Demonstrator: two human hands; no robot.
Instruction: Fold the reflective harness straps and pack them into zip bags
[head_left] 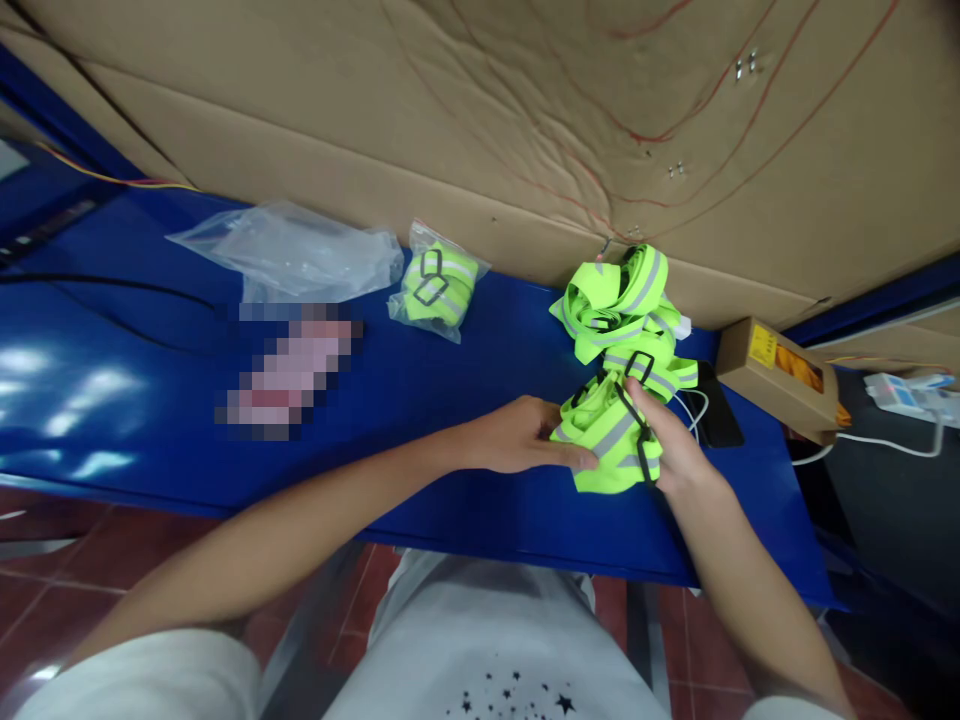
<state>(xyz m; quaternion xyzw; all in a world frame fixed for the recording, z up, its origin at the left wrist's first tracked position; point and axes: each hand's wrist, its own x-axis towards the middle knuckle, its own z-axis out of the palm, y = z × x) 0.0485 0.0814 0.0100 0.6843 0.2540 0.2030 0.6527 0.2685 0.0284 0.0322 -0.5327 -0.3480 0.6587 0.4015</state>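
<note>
Between my two hands is a folded bundle of neon-yellow reflective strap (611, 440), with silver stripes and black buckles. My left hand (525, 437) grips its left side, thumb on top. Around its right side closes my right hand (671, 445), thumb near a black buckle. Just beyond lies a loose heap of the same neon strap (622, 300), against the cardboard wall. A clear zip bag (442, 285) with a folded neon strap and two black buckles inside sits farther left. The hidden fingers lie behind the bundle.
A crumpled clear plastic bag (300, 250) and a blurred-out pinkish item (292, 375) lie on the blue table (420, 400). At right are a dark phone (716, 405), a white cable (697, 410) and a small cardboard box (780, 375). Red wires hang on the cardboard wall (300, 90).
</note>
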